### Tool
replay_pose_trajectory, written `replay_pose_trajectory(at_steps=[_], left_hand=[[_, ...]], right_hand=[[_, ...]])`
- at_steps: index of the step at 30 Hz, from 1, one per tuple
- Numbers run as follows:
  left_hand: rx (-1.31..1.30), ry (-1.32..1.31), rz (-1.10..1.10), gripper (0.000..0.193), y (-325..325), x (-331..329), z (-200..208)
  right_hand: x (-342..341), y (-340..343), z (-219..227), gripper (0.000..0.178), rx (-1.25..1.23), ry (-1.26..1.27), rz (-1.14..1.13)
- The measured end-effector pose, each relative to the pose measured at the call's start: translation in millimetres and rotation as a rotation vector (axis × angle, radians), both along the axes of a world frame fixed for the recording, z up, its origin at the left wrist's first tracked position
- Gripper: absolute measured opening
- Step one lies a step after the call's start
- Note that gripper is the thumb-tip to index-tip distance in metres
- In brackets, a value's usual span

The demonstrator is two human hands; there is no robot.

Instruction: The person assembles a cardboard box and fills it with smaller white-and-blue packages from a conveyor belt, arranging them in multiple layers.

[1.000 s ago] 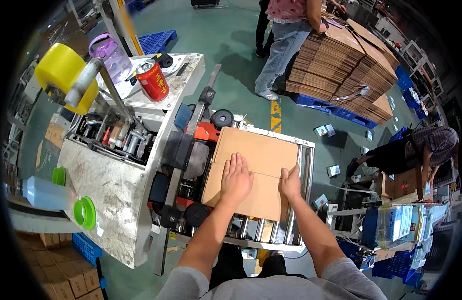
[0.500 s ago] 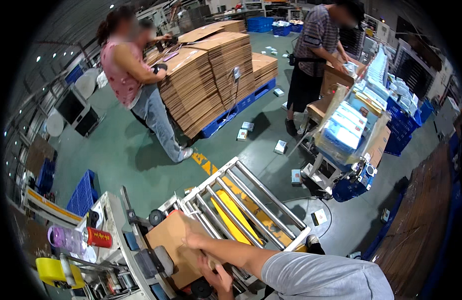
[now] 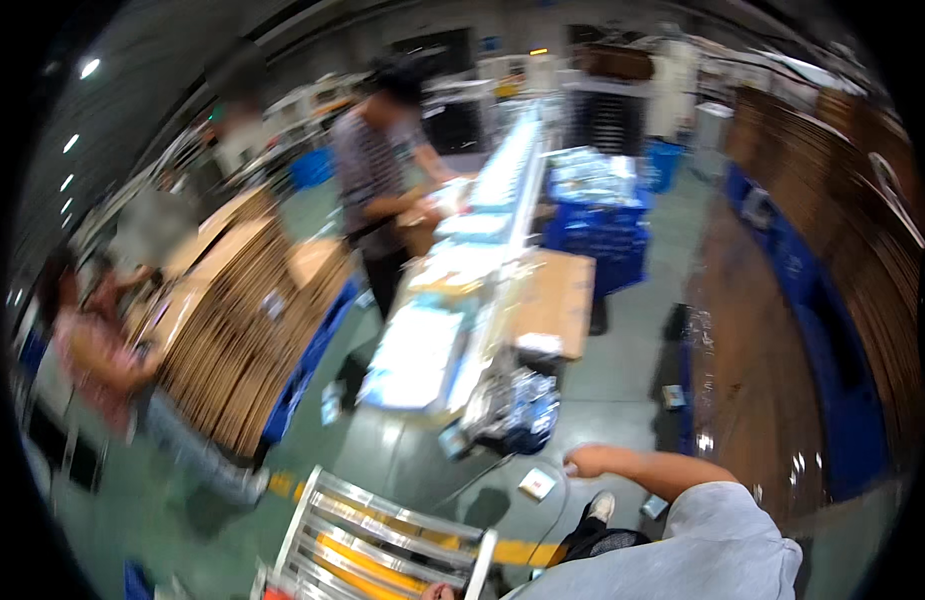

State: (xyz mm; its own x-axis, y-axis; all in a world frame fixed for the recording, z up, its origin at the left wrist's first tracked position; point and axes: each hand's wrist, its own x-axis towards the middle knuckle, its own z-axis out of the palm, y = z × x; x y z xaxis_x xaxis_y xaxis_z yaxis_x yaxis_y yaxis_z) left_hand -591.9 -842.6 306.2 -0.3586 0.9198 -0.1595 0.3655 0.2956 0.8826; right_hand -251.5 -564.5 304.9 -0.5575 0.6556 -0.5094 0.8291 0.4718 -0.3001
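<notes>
My right hand (image 3: 584,461) hangs over the floor to the right of the roller conveyor (image 3: 304,505), with the arm in a grey short sleeve reaching in from the lower right. Blur hides how its fingers are set, and no object shows in it. Beneath it, a small white-and-blue packet (image 3: 537,484) lies on the green floor. Only a bit of my left hand (image 3: 439,592) shows at the lower edge, by the conveyor's rollers. Its fingers are mostly cut off, so I cannot tell what it touches.
Ahead, a packing line (image 3: 412,350) carries blue-white packs, with a co-worker (image 3: 367,170) beside it. Packs fill blue crates (image 3: 597,240). Flattened cartons (image 3: 222,350) are stacked at left near a person in pink (image 3: 97,350). More cardboard (image 3: 822,200) stands on a blue pallet (image 3: 802,300) at right.
My view has swung right, and the carton under my hands has left the picture. My right hand has come off that carton; my left hand is now mostly out of frame.
</notes>
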Motion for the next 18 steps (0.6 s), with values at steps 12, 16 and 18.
replay_pose_trajectory(at_steps=[12,16,18], left_hand=[[0.081,0.062,-0.863,0.029,324.1,345.7,47.4],[0.144,0.201,-1.026,0.026,382.7,410.5,64.8],[0.088,0.234,-1.101,0.028,405.1,434.1,70.9]], right_hand=[[443.5,118.6,439.2,0.017,1.77,-0.064,-0.514],[559.0,104.1,526.7,0.042,1.906,-0.925,-0.996],[572.7,112.4,519.5,0.048,1.759,-0.869,-1.304]])
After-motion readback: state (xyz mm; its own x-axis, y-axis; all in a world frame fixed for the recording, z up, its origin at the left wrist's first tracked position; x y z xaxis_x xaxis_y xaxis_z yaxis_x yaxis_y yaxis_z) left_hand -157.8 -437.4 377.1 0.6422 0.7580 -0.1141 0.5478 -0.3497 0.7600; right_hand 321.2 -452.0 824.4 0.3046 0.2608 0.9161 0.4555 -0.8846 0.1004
